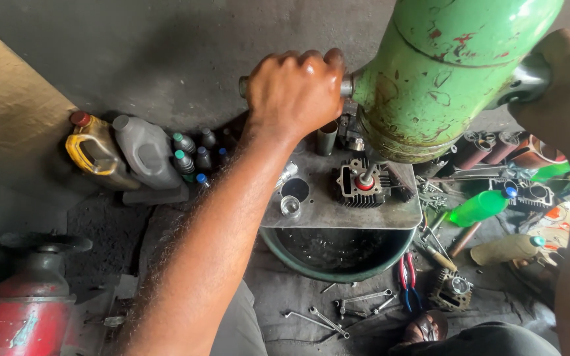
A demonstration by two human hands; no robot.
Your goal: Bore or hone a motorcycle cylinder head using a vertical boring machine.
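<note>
At the far left I see a red machine (18,316) low on the floor. Above it, by the wall, stand a yellow oil jug (94,153) and a grey jug (145,151), touching side by side. Just right of them is a bunch of small dark bottles (192,159) with green and blue caps.

My left hand (293,92) is next. Its grip is wrapped tight around a metal handle (346,86) that sticks out of the left side of the big green machine (443,72).

Under the green machine lies a flat metal plate (338,207). A black engine block with fins (362,182) sits near the plate's back edge, right under the machine. A small shiny cup (290,206) sits at the plate's front left corner. A round green basin (336,254) sits under the plate's front edge. On the floor in front of it lie some wrenches (338,311) and red and blue pliers (408,277).

My right hand (562,82) is pressed around the handle on the machine's right side, by the shiny end (528,82). Below it lies a green bottle (479,206) among other parts.
</note>
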